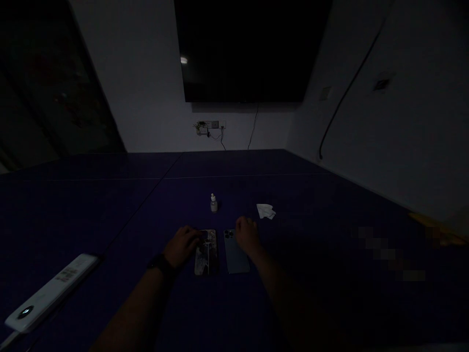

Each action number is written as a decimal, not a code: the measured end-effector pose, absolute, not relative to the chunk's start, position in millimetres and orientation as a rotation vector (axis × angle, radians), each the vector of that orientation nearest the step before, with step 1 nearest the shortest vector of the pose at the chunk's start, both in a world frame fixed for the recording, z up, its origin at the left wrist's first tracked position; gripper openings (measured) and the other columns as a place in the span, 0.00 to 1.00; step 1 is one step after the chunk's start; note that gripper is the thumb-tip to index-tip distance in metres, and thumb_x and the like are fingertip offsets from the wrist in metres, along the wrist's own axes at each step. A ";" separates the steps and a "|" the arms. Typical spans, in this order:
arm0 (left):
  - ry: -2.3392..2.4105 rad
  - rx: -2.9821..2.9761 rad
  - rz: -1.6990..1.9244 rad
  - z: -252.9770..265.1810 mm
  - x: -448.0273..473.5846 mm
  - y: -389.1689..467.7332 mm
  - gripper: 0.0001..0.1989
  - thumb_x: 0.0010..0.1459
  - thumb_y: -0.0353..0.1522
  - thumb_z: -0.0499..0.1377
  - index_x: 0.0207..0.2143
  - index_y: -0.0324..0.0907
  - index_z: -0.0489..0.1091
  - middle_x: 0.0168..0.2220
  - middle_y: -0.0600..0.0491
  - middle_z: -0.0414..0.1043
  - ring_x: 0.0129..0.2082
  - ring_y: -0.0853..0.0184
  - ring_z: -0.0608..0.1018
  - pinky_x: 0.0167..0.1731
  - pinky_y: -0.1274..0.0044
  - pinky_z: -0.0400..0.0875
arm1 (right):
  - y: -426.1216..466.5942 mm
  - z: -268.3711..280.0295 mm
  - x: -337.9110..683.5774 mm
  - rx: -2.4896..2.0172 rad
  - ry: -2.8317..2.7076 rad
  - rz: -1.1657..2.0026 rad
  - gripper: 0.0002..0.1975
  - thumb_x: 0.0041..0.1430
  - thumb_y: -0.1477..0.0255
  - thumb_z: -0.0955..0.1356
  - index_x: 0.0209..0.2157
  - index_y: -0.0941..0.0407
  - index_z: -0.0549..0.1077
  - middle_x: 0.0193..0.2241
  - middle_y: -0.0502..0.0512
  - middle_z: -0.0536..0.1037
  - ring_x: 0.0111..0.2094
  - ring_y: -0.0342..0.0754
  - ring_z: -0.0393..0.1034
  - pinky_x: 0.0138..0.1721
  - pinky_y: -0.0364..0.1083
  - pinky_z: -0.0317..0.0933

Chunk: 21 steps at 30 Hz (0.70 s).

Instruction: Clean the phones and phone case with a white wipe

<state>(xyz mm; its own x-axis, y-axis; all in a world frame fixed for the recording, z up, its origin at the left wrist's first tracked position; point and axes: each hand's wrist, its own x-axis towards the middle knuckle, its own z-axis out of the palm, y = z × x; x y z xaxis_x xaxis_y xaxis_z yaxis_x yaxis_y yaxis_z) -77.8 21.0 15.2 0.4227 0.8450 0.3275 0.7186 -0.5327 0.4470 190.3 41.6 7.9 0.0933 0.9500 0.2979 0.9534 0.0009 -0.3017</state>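
Observation:
A patterned phone case (pixel 208 256) lies flat on the dark blue tabletop. My left hand (pixel 182 244), with a dark watch at the wrist, rests its loosely stretched fingers on the case's upper left edge. Beside the case, a blue-grey phone (pixel 236 256) lies back up, its camera lenses at the upper left corner. Over that phone's upper right part is my right hand (pixel 248 234), fingers curled together; whatever may be in them is hidden in the dim light. Beyond them stand a small clear bottle (pixel 214 204) with a white top and, farther right, a crumpled white tissue (pixel 266 211).
A long white power strip (pixel 54 291) lies at the left of the table (pixel 176 303). A large dark screen (pixel 252 49) hangs on the far wall, above sockets (pixel 215 124) with cables. Something yellow (pixel 436 229) lies along the right edge.

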 end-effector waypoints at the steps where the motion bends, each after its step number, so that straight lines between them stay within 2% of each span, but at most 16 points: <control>1: 1.354 2.428 0.782 15.1 -78.6 21.3 0.14 0.68 0.35 0.52 0.50 0.49 0.75 0.45 0.48 0.73 0.47 0.59 0.73 0.50 0.66 0.70 | 44.3 11.2 197.5 -1.957 -1.862 -0.015 0.10 0.67 0.73 0.62 0.44 0.56 0.74 0.42 0.60 0.76 0.44 0.53 0.67 0.47 0.47 0.54; 8: 1.338 2.337 0.844 17.6 -78.3 20.8 0.16 0.68 0.35 0.51 0.52 0.47 0.73 0.47 0.48 0.73 0.50 0.59 0.73 0.54 0.64 0.68 | 72.2 47.1 272.2 -1.993 -1.859 -0.101 0.17 0.64 0.72 0.65 0.54 0.56 0.71 0.54 0.64 0.72 0.54 0.58 0.63 0.52 0.51 0.54; 13: 1.357 2.296 0.876 18.3 -76.2 21.0 0.15 0.68 0.35 0.50 0.50 0.47 0.73 0.46 0.48 0.73 0.49 0.58 0.74 0.53 0.64 0.69 | 77.2 36.9 302.0 -2.064 -1.873 -0.095 0.20 0.65 0.65 0.65 0.57 0.53 0.72 0.63 0.63 0.65 0.60 0.62 0.59 0.55 0.58 0.54; 17: 1.359 2.265 0.912 18.1 -75.8 21.9 0.14 0.67 0.35 0.51 0.48 0.45 0.74 0.45 0.47 0.74 0.49 0.58 0.75 0.53 0.64 0.69 | 75.5 15.5 308.5 -2.120 -1.840 -0.073 0.22 0.66 0.61 0.64 0.57 0.54 0.72 0.62 0.65 0.67 0.59 0.63 0.61 0.55 0.59 0.55; 21: 1.415 2.141 0.983 19.5 -74.0 24.2 0.14 0.65 0.36 0.52 0.47 0.44 0.74 0.45 0.47 0.75 0.48 0.58 0.76 0.52 0.64 0.70 | 77.7 8.4 312.2 -2.115 -1.822 -0.094 0.19 0.67 0.65 0.63 0.55 0.54 0.74 0.58 0.64 0.71 0.57 0.60 0.63 0.54 0.57 0.55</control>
